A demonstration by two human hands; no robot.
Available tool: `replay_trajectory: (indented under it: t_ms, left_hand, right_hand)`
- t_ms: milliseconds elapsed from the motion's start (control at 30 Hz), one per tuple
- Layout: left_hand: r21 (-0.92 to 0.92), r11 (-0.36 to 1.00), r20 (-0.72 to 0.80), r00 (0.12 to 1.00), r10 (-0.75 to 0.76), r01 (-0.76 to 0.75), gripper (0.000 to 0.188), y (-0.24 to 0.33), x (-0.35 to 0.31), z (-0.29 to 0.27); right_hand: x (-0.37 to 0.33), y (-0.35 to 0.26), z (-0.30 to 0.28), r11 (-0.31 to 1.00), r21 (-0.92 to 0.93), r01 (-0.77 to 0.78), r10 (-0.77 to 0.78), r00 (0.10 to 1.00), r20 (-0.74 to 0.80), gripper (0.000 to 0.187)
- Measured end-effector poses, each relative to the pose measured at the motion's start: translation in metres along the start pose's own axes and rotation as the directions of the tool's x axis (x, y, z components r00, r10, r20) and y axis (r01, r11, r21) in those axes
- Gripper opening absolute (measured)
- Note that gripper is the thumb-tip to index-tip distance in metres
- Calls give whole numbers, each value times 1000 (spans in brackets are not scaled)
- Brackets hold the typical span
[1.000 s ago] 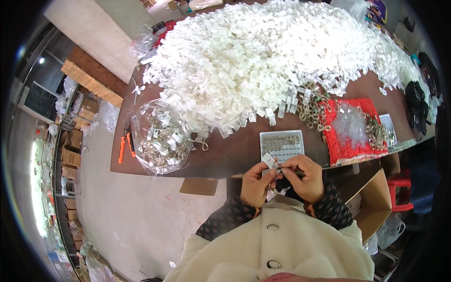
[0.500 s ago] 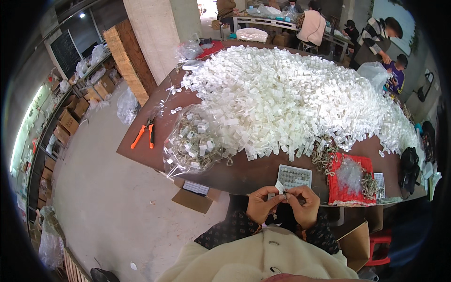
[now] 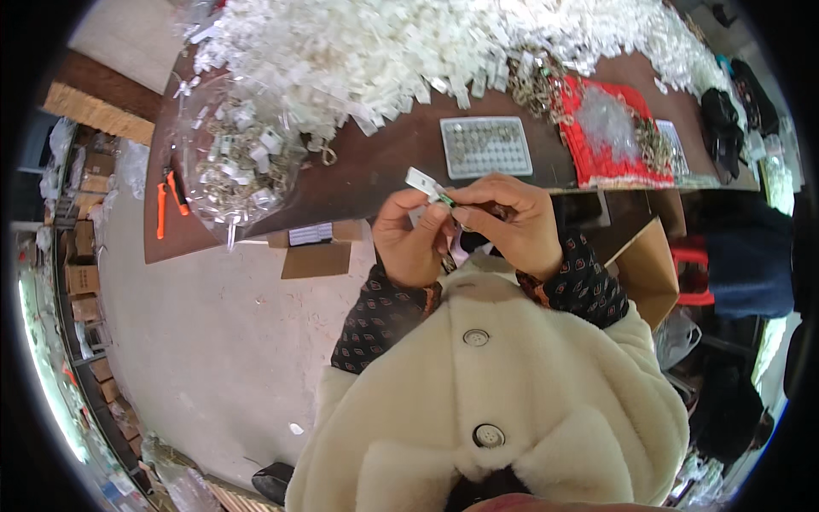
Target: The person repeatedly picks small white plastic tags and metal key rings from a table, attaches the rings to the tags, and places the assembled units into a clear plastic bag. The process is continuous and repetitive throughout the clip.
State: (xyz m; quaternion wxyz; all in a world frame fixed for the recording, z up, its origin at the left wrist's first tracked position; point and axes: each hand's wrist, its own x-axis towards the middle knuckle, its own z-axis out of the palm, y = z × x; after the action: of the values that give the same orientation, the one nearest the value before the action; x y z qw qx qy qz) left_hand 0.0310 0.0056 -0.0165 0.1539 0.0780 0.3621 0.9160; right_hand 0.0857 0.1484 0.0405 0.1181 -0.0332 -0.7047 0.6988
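In front of my chest, just off the table's front edge, both hands are closed together on one small item. My left hand [image 3: 411,241] pinches a small white rectangular tag [image 3: 421,182] with dark printing, which sticks up above the fingertips. The fingertips of my right hand [image 3: 516,224] meet it at its lower end, where a small green bit [image 3: 446,200] shows. What else lies between the fingers is hidden. Straight ahead of the hands, a white tray [image 3: 486,169] holds rows of small round pieces in its compartments.
A heap of small white pieces [image 3: 367,51] covers the far part of the brown table [image 3: 375,179]. To the left lie a clear bag [image 3: 243,171] of tagged cords and orange-handled pliers [image 3: 175,194]. At right is a red cloth [image 3: 589,162]; below the table edge, an open cardboard box [image 3: 317,261].
My view has tilted downward, so the table and heap sit higher in the picture. The hands remain together on the white tag, which now leans more to the left.
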Motion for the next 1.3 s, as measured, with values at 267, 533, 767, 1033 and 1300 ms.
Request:
replay_trajectory:
  t_ms: [267, 533, 767, 1033, 1300]
  left_hand:
    - [192, 976, 74, 993, 93, -106, 18, -3, 7, 2]
    - [123, 984, 4, 992, 127, -127, 17, -13, 10, 4]
    - [188, 971, -100, 981, 167, -146, 17, -20, 9, 11]
    - [280, 935, -20, 972, 233, -218, 19, -20, 10, 11]
    - [106, 994, -68, 997, 37, -30, 18, -13, 10, 7]
  right_hand:
    - [4, 2, -6, 993, -86, 85, -87, 996, -18, 21]
    - [6, 8, 1, 999, 10, 35, -34, 999, -31, 19]
    - [12, 14, 4, 951, 285, -118, 125, 992, -7, 22]
    - [17, 6, -5, 984, 148, -95, 98, 995, -9, 16]
    - [32, 12, -16, 847, 386, -366, 325, 931, 168, 16]
